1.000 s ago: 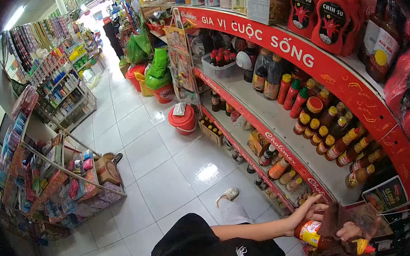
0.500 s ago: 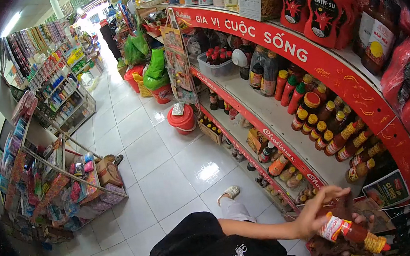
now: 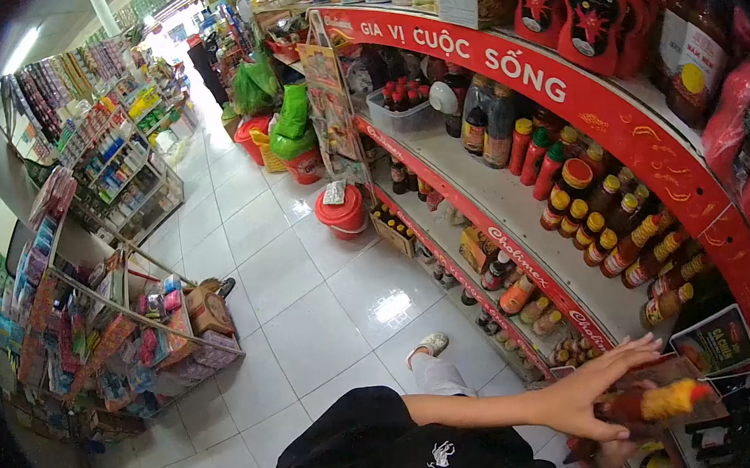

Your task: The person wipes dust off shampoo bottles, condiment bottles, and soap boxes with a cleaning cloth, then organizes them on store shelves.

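Observation:
A chili sauce bottle (image 3: 666, 401) with a yellow neck wrap and red cap lies tilted at lower right, its cap end pointing right. My left hand (image 3: 583, 394) reaches across from the black sleeve and covers the bottle's lower part. Its fingers are stretched out and its thumb is spread away below. Beneath it, my right hand (image 3: 616, 455) is blurred and mostly hidden, holding the bottle from underneath. Beyond my hands, several similar sauce bottles (image 3: 613, 258) with yellow caps stand in rows on the shelf (image 3: 516, 213).
A red sign board (image 3: 466, 52) edges the upper shelf, which bears large red sauce bottles (image 3: 593, 19). A lidded red bucket (image 3: 341, 212) stands on the tiled floor (image 3: 299, 281). Across the aisle is a rack of packaged goods (image 3: 115, 319). A plastic tub (image 3: 400, 118) holds red-capped bottles.
My left hand has moved over the bottle's label, which showed before. The bottle has turned and risen slightly, its cap now pointing more level. The whole view has shifted a little.

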Tool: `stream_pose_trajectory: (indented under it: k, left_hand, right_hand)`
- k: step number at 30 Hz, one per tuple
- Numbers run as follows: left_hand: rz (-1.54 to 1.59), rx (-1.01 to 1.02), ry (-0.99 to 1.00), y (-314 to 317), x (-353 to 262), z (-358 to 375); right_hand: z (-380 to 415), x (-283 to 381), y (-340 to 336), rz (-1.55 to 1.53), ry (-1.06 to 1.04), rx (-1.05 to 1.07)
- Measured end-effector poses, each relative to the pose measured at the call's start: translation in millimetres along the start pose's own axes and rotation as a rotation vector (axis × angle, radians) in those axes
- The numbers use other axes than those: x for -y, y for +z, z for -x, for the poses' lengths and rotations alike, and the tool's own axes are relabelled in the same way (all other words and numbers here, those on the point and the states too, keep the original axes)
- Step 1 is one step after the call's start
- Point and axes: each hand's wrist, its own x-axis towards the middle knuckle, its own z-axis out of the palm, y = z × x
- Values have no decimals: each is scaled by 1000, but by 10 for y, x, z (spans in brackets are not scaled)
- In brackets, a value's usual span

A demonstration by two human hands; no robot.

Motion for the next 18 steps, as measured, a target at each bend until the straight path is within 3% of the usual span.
stream_pose_trajectory:
  k: [1, 2, 3, 8, 9, 11, 13, 18]
  left_hand:
    - [-32, 26, -10, -52, -41, -43]
    - [254, -11, -144, -55, -160, -91]
    - [283, -43, -263, -36, -161, -96]
    - [306, -179, -400, 60, -62, -40]
    - [246, -277, -338, 47, 15, 0]
    - [636, -173, -524, -134, -55, -46]
    - [625, -141, -487, -248, -141, -99]
    - [1095, -219, -526, -460, -54, -100]
  right_hand:
    - [23, -59, 23, -32, 30, 27]
    - [50, -113, 44, -62, 62, 71]
    - [66, -170, 76, -86, 93, 110]
    - [98, -301, 137, -198, 203, 258]
    - [86, -307, 129, -212, 215, 269]
    - [51, -311, 158, -246, 236, 303]
    - [32, -324, 186, -290, 270, 338]
    - [10, -387, 269, -373, 348, 411]
